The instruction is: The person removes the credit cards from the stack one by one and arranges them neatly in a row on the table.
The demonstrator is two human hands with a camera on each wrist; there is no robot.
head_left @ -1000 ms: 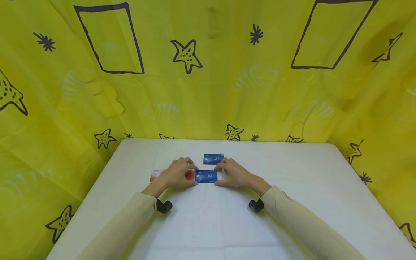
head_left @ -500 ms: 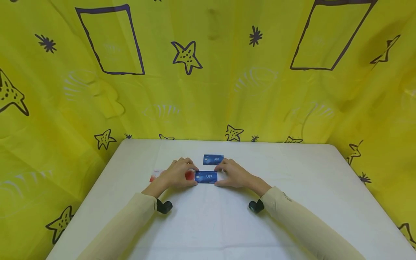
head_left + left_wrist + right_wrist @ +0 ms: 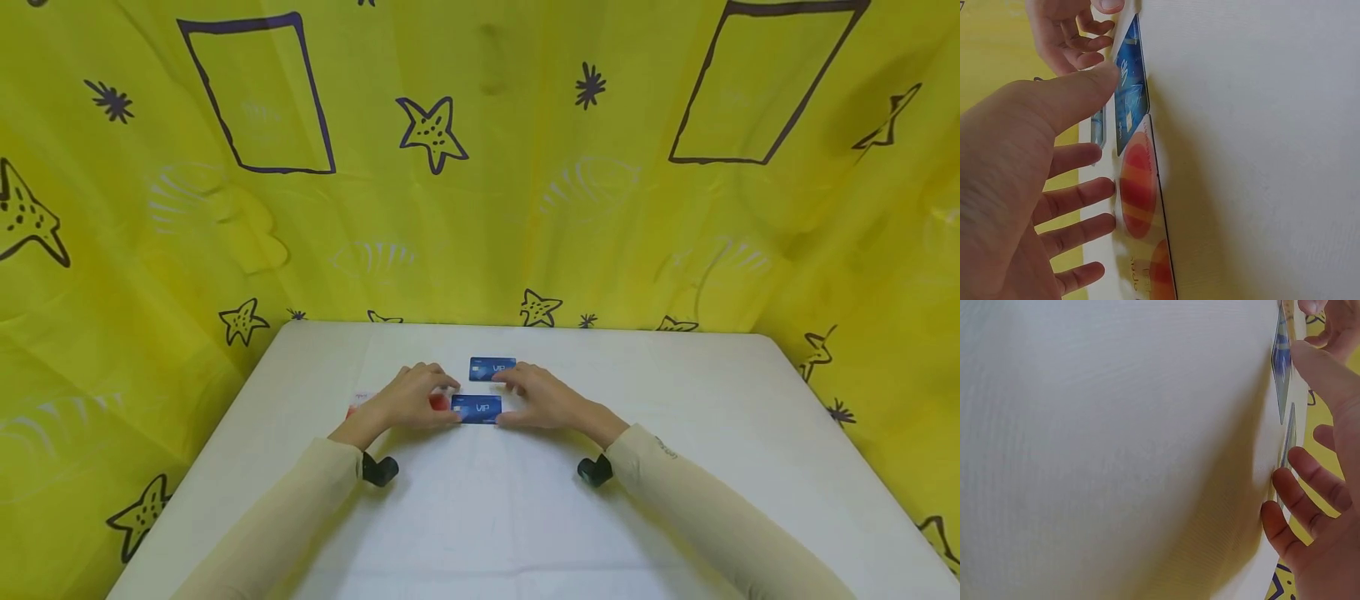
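Note:
A dark blue card marked VIP (image 3: 477,409) lies flat on the table between the hands. Its left end meets a white card with red circles (image 3: 1140,187), partly hidden in the head view behind the left hand (image 3: 412,398). The left hand's thumb is over the blue card's near left corner, its fingers loosely spread. Opposite, the right hand (image 3: 546,400) has its thumb at the near right corner. Its index finger reaches the lower edge of a second blue VIP card (image 3: 487,367), which lies farther back. Whether that finger touches it I cannot tell. Neither hand grips anything.
A white cloth covers the table (image 3: 480,508). Behind it and at both sides hangs a yellow curtain (image 3: 495,242) with starfish and fish drawings. Black devices are strapped at the left wrist (image 3: 380,471) and right wrist (image 3: 595,471).
Both hands have let go of the near blue card's ends. The right index finger has moved left toward the farther blue card. The cards have stayed in place.

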